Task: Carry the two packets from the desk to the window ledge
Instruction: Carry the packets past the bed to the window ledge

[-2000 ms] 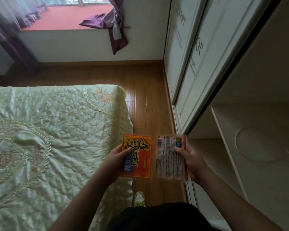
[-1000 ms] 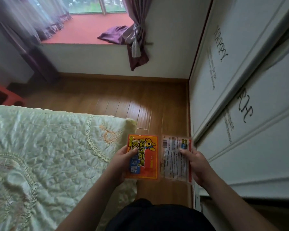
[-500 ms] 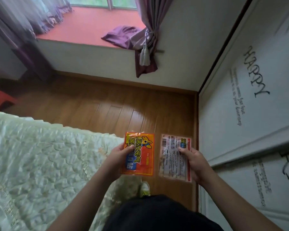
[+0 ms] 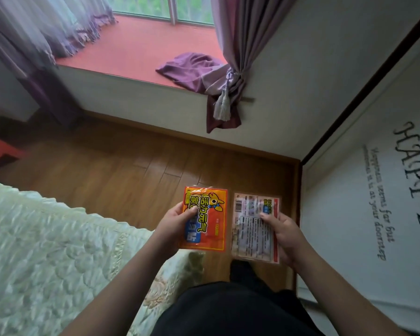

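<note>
My left hand (image 4: pixel 175 223) grips an orange packet (image 4: pixel 211 219) with yellow and blue print, front side up. My right hand (image 4: pixel 283 231) grips a second packet (image 4: pixel 250 234), its pale printed back facing me, thumb on top. Both are held flat, side by side, at waist height over the wooden floor. The window ledge (image 4: pixel 141 52), a red-topped sill under the glass, lies ahead and above the packets in view.
A bed with a pale green quilt (image 4: pixel 46 251) fills the left. White wardrobe doors with "HAPPY" lettering (image 4: pixel 374 190) run along the right. A tied purple curtain (image 4: pixel 228 76) drapes over the ledge's right end; sheer curtains (image 4: pixel 46 27) hang left. Wooden floor (image 4: pixel 131 166) lies between.
The view has moved forward along the wardrobe: the ledge is larger and nearer, the bed's corner has slid back beside me. Both hands still hold the packets the same way.
</note>
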A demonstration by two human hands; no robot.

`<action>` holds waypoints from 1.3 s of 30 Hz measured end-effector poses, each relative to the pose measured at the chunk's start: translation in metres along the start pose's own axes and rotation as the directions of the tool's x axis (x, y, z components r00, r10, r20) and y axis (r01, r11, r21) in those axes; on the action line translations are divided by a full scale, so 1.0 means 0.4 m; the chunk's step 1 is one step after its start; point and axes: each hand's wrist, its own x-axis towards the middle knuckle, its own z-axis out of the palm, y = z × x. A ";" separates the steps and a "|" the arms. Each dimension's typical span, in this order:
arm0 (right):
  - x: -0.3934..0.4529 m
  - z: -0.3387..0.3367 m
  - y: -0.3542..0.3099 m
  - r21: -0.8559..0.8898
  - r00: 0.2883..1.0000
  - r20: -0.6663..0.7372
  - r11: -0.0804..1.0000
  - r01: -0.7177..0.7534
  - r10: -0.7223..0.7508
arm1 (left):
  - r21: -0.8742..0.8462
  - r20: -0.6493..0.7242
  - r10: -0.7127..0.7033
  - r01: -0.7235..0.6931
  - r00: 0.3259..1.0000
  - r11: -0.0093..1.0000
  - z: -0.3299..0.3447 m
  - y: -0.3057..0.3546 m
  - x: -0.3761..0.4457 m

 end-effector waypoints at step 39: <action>0.992 0.997 -0.642 -0.360 0.868 0.440 0.930 -0.066 0.232 | -0.361 -0.570 -0.016 -0.233 0.822 0.903 -0.724 0.615 0.521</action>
